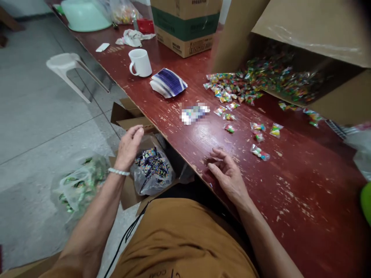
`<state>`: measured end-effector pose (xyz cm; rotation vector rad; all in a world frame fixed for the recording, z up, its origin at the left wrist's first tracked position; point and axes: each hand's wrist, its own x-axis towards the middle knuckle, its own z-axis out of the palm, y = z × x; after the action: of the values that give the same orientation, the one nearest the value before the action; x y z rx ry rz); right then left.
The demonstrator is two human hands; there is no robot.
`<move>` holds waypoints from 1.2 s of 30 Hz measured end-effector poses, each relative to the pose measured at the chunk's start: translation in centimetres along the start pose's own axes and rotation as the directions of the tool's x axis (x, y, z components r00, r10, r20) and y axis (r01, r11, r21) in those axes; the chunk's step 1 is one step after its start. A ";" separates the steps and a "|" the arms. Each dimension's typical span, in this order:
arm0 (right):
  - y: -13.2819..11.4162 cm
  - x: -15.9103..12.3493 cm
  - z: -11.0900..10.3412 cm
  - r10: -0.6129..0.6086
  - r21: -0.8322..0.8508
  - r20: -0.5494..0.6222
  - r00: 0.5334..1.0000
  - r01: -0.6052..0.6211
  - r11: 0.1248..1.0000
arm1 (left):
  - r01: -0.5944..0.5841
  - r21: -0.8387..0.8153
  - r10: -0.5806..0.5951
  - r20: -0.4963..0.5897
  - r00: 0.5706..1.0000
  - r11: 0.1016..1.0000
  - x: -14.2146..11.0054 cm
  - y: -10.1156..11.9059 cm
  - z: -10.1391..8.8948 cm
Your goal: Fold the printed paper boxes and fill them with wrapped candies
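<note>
While the left hand hangs empty above a plastic bag of small packets, its fingers half curled, the right hand rests empty on the red table, fingers loosely bent, near scattered candy packets.

White mug, pale green basin, cardboard carton on the red table; plastic stool beside it.
</note>
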<state>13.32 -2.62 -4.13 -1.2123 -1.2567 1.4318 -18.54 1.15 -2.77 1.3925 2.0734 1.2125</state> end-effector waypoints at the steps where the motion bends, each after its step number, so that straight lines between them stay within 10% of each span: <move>1: 0.2 0.0 0.0 -0.003 -0.034 -0.015 1.000 0.003 0.999 | -0.031 0.032 0.032 -0.037 0.999 0.999 0.9 0.1 0.1; 7: 0.8 -0.1 0.1 -0.162 -0.347 -0.014 0.987 0.147 0.926 | -0.466 0.301 0.436 0.165 0.885 0.832 4.8 5.7 6.9; 13: 0.7 0.1 0.4 -0.363 -0.438 0.008 0.932 0.329 0.837 | -0.496 0.571 0.256 0.449 0.856 0.655 7.5 8.4 11.4; 20: 0.5 0.2 0.6 -0.383 -0.412 -0.028 0.923 0.338 0.846 | -0.513 0.572 0.267 0.460 0.846 0.640 8.2 8.3 11.1; 25: 0.2 0.5 0.2 -0.135 -0.135 -0.113 0.984 0.119 0.984 | -0.460 0.562 0.392 0.246 0.887 0.688 6.3 8.3 9.7; 32: -2.1 2.9 0.3 0.096 0.341 -0.261 0.961 -0.001 0.940 | -0.657 0.257 0.606 0.255 0.753 0.708 -3.0 8.2 7.5; 36: -3.2 3.2 -0.2 0.042 0.338 -0.231 0.972 0.040 0.940 | -0.317 -0.139 0.346 0.420 0.839 0.938 -7.3 8.2 6.6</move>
<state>13.03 0.94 -1.39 -1.1042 -0.8056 1.3908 -6.07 -1.15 -1.03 1.8504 1.5114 0.9533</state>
